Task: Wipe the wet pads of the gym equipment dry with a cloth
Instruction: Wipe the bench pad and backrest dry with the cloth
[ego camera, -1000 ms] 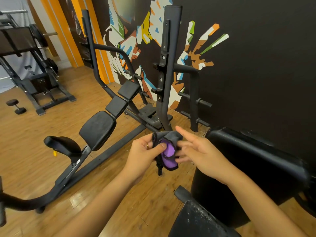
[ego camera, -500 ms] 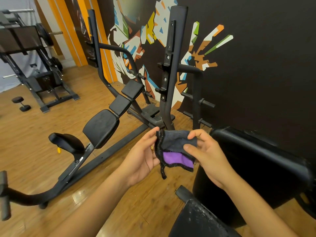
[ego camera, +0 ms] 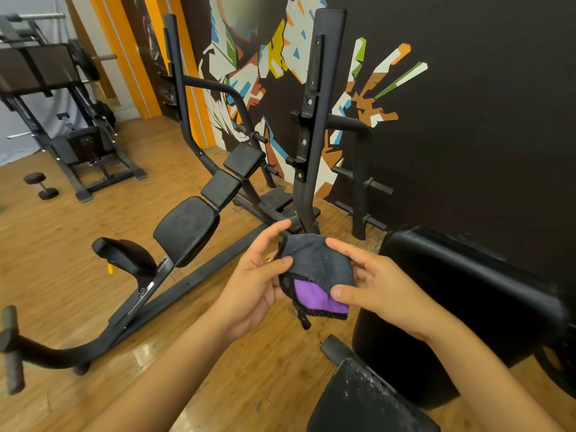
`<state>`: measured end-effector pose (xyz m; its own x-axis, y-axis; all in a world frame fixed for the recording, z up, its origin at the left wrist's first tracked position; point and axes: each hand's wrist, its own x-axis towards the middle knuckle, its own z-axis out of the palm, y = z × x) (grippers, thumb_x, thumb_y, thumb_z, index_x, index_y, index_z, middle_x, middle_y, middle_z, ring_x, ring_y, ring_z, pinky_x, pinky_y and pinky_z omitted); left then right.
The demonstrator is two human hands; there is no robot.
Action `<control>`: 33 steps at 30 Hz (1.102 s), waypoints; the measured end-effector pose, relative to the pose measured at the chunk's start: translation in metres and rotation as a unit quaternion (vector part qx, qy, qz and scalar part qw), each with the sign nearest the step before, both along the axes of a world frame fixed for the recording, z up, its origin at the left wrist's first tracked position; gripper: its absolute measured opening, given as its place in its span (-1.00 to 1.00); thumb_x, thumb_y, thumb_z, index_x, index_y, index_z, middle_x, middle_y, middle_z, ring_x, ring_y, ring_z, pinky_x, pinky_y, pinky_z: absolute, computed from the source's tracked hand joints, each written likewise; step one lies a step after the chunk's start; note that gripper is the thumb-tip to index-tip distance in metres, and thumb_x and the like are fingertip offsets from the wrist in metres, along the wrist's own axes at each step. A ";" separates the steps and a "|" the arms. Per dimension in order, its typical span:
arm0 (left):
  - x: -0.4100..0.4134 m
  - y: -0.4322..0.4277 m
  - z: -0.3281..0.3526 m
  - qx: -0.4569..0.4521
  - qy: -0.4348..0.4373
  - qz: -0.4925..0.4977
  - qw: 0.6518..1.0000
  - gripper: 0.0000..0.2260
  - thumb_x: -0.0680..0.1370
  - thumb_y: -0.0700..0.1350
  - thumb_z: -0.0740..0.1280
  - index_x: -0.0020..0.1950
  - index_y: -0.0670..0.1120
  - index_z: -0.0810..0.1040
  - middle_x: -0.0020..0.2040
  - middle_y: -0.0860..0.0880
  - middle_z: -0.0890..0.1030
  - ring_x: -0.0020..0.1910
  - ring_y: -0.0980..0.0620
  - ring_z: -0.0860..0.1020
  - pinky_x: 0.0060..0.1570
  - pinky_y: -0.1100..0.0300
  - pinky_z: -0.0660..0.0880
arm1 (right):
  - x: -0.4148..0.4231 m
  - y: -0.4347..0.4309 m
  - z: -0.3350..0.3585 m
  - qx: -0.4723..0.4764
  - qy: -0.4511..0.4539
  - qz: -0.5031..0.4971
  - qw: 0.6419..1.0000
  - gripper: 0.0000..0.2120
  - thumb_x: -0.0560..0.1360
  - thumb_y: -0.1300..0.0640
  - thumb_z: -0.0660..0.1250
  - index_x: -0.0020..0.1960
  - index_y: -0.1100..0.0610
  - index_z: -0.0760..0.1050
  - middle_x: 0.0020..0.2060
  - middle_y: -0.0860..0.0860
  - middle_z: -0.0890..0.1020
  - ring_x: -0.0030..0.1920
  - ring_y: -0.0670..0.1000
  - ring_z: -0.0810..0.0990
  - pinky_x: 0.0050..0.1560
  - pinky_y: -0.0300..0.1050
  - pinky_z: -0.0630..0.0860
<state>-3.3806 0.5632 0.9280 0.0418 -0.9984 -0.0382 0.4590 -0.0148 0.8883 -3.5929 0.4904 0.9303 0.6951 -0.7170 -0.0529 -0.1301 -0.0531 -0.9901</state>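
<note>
So the cloth is dead centre of the frame, and it's now opened out way flatter than a second ago, when it was a scrunched wad (grey side up, purple corner peeking out underneath). The left hand pinches its left edge and the right hand pinches the right side, thumb and fingers curled onto the fabric. No wiping yet, looks like prep to me. The droplet-speckled pad waits at the bottom edge, just below the hands.
</note>
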 end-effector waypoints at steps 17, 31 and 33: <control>0.011 0.008 -0.001 -0.030 -0.360 0.019 0.932 -0.57 0.39 -0.02 0.59 0.24 0.09 0.61 0.14 0.03 0.68 0.05 -0.02 0.69 0.07 -0.04 0.64 | -0.002 -0.004 0.005 -0.366 0.189 -0.071 0.908 -0.72 0.53 0.15 0.45 0.23 -0.01 0.60 0.12 -0.15 0.44 0.16 -0.27 0.44 0.02 -0.51 0.38; 0.025 0.010 -0.007 -0.085 -0.476 -0.005 0.876 -0.69 0.65 -0.20 0.33 0.23 0.22 0.56 0.09 0.24 0.69 0.15 0.22 0.63 0.17 0.18 0.57 | 0.006 0.005 -0.013 -0.207 0.075 -0.127 0.967 -0.73 0.47 0.13 0.52 0.14 -0.05 0.64 -0.10 -0.12 0.71 -0.02 -0.16 0.68 -0.06 -0.23 0.64; 0.026 0.008 -0.010 -0.072 -0.554 0.025 0.829 -0.61 0.63 -0.19 0.33 0.35 0.23 0.49 0.29 0.25 0.60 0.33 0.25 0.51 0.36 0.10 0.48 | 0.012 0.009 -0.015 -0.200 0.071 -0.141 0.967 -0.74 0.45 0.15 0.54 0.08 -0.08 0.61 -0.14 -0.13 0.71 -0.05 -0.18 0.68 -0.09 -0.25 0.64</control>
